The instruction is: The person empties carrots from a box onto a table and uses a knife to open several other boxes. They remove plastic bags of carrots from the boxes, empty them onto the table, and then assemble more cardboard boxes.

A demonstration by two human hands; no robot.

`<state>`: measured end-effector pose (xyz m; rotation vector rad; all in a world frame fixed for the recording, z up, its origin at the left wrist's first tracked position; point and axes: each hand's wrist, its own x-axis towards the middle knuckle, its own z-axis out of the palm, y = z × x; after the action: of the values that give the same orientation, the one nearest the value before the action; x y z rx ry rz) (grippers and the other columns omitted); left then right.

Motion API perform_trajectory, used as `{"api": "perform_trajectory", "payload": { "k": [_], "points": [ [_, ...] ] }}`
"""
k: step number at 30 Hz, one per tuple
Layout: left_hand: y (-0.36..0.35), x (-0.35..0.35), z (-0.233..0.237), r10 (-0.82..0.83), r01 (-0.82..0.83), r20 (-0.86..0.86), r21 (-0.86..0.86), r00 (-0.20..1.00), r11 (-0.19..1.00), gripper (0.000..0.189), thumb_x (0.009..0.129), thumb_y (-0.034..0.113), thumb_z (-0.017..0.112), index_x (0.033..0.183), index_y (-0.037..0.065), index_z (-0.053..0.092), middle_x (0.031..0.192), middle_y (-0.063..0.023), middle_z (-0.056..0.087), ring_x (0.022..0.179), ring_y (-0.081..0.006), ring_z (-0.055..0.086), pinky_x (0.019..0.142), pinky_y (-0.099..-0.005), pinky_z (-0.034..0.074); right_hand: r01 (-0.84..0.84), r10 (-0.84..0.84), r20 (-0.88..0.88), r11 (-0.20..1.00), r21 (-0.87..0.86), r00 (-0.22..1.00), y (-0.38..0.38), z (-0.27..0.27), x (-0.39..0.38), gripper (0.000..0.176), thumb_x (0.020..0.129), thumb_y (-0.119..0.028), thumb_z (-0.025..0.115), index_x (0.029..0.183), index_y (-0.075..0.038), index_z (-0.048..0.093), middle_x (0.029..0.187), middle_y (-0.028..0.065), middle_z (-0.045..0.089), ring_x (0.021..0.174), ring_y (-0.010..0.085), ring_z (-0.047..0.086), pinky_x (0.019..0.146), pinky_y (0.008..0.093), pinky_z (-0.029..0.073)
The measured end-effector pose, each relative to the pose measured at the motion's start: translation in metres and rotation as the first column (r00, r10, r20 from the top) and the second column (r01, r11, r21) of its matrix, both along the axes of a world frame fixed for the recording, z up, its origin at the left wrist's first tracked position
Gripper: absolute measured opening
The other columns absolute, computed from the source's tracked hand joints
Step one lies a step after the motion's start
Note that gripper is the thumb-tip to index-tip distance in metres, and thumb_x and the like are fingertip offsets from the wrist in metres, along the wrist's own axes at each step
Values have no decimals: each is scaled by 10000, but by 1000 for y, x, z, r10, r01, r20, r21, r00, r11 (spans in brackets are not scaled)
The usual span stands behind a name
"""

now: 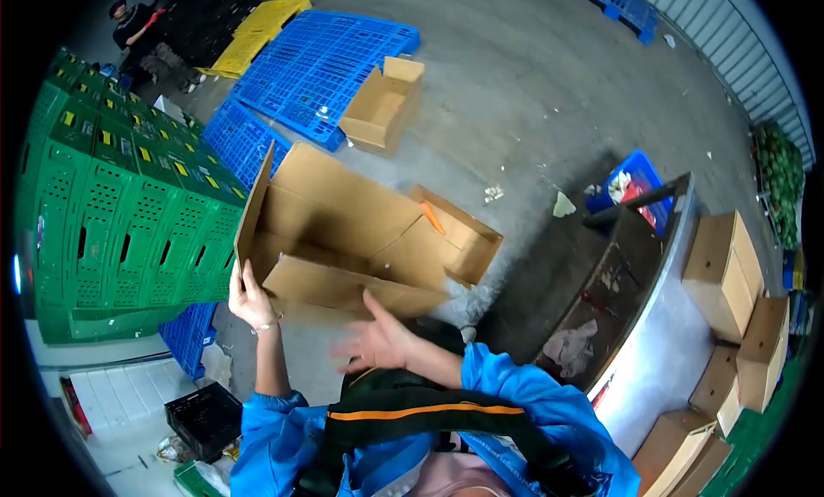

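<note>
Brown carton [343, 188] in left hand [251, 301]; right hand [378, 341] seemingly open nearby.

1. The right hand [375, 342] is blurry, so its fingers look smeared.
2. The near flap hides some of the inside of the big brown cardboard box [343, 184].
3. The tall stack of green plastic crates [129, 205] is cut off at the left.
4. The far person in dark clothes [137, 29] is too small to see well.
5. A bar hides part of the blue plastic bin [635, 164].

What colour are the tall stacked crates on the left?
Green, with small yellow labels; the head view shows it.
</note>
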<state>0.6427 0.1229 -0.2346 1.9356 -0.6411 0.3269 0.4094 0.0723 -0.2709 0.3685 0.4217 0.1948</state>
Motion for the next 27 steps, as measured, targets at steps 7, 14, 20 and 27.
{"api": "perform_trajectory", "payload": {
  "k": [7,14,20,27],
  "points": [
    [-24,93,-39,-110,116,-267,8,958,993,236,830,27,597,1049,-60,602,973,-109,648,858,-125,581,798,-257,457,366,-369,-13,926,-89,929,-99,-34,133,1017,701,-530,647,1401,-30,103,1443,237,115,1323,413,142,1025,621,168],
    [-91,189,-40,-579,584,-86,188,810,789,395,665,-164,483,987,12,627,1039,-150,629,1035,-276,589,949,-405,417,286,-317,-464,948,-137,827,-178,-114,253,571,730,-117,535,1274,-73,367,1269,180,420,1173,406,393,992,568,310],
    [-147,269,-50,-588,717,-566,8,578,697,445,790,26,601,1188,79,408,1156,-154,500,1127,-275,485,968,-393,378,183,-530,-418,753,-632,738,-251,-103,261,459,694,24,530,1147,-42,503,1054,107,582,946,236,570,816,367,472],
    [-314,382,-217,195,194,-727,414,658,889,1214,606,392,797,1400,43,-53,1360,-290,222,1248,-387,285,984,-444,334,-203,-538,-266,174,-964,800,-407,-135,305,394,717,112,524,1098,11,537,1031,83,608,928,164,576,793,293,467]
  ]
}}
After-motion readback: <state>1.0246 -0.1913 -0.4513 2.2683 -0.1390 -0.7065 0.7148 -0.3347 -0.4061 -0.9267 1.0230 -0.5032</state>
